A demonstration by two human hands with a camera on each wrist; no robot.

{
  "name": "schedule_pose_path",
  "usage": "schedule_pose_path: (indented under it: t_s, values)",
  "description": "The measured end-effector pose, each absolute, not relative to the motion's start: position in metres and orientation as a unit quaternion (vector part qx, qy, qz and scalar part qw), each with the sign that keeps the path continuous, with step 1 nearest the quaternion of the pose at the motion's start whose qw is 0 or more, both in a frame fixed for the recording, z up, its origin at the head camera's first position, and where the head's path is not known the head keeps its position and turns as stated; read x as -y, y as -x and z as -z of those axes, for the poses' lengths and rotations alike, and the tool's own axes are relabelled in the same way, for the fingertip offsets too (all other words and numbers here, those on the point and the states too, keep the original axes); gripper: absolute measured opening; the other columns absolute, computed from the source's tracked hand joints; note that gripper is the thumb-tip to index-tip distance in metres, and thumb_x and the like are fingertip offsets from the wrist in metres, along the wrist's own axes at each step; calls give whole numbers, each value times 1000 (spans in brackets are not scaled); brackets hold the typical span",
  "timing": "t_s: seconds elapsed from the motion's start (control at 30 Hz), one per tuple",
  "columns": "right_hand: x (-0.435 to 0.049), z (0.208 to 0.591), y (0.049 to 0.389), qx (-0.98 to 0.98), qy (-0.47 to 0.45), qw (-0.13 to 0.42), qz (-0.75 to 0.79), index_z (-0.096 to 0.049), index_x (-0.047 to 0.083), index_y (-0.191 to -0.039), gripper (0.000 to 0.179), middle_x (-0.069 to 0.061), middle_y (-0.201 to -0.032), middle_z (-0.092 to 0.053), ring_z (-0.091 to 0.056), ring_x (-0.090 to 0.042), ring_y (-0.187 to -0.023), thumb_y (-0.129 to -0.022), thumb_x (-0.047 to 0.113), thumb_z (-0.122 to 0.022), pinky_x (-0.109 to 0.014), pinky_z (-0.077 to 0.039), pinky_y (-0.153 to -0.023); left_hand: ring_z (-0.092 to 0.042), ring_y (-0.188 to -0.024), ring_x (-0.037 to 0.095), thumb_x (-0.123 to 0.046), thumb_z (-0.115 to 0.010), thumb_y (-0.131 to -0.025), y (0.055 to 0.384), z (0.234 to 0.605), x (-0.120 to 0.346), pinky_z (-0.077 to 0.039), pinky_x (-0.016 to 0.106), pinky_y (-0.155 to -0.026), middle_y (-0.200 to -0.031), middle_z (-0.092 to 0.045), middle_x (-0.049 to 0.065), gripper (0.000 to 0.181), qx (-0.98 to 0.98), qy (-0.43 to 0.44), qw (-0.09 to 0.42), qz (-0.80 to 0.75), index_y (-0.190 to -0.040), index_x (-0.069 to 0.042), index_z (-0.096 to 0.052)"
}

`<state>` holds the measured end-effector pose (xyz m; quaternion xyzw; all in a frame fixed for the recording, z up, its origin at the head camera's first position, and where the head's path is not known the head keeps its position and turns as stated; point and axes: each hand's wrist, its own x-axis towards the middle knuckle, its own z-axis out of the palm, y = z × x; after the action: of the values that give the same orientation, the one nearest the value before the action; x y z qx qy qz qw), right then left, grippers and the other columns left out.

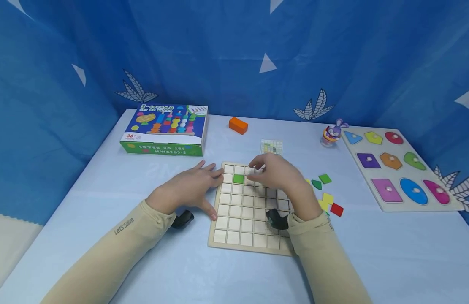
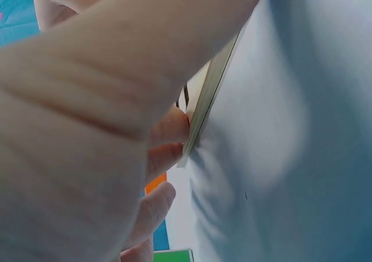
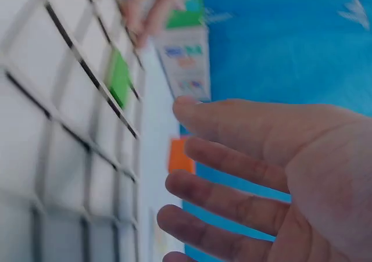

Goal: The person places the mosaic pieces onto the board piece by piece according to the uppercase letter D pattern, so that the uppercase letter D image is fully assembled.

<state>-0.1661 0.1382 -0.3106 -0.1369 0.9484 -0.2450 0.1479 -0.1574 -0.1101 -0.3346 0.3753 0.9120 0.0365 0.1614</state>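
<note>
Left of the grid board (image 1: 236, 211), the left hand (image 1: 190, 185) touched its edge, fingers spread; on the board one green tile (image 1: 238, 179) lay set, the only one visible there; over the board the right hand (image 1: 274, 171) hung, thumb and fingers apart; right of the board, loose pieces (image 1: 327, 198) remained unplaced. The right wrist view showed an empty palm — hidden from the head view.
</note>
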Motion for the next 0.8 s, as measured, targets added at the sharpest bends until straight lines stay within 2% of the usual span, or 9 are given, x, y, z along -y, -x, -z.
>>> schedule_pose_path:
  t_s: [0.17,0.37,0.57,0.8]
  values:
    - [-173,296,168,-942,103,152,280,-65,6,-132,45,-16,-122,-64,-61,-32,-110,-94,29,-73,-46,-56,-87,-19,-150,37,-69,-82,-62,159,337,111,-3,49,-124,-160,-34,14,115,-913,-375,156,-36,-150,-5,-47]
    - [-216,279,163,-950,25,167,264,-60,5,-138,56,-23,-130,-60,-54,-42,-118,-93,36,-72,-59,-50,-95,-19,-150,38,-70,-81,-62,160,338,111,-4,50,-124,-159,-34,15,116,-911,-380,155,-34,-150,-5,-47]
    - [-257,281,164,-942,-59,209,258,-53,9,-146,67,-27,-139,-52,-45,-48,-125,-91,41,-74,-64,-49,-93,-18,-150,37,-69,-82,-62,158,336,109,-2,49,-124,-159,-34,14,115,-912,-374,163,-42,-150,-5,-47]
    - [-290,294,162,-913,-110,263,291,-48,6,-149,63,-30,-140,-49,-47,-49,-123,-93,24,-74,-59,-51,-94,-18,-150,37,-71,-81,-60,159,338,110,-2,49,-124,-159,-34,15,117,-911,-377,160,-42,-150,-5,-47]
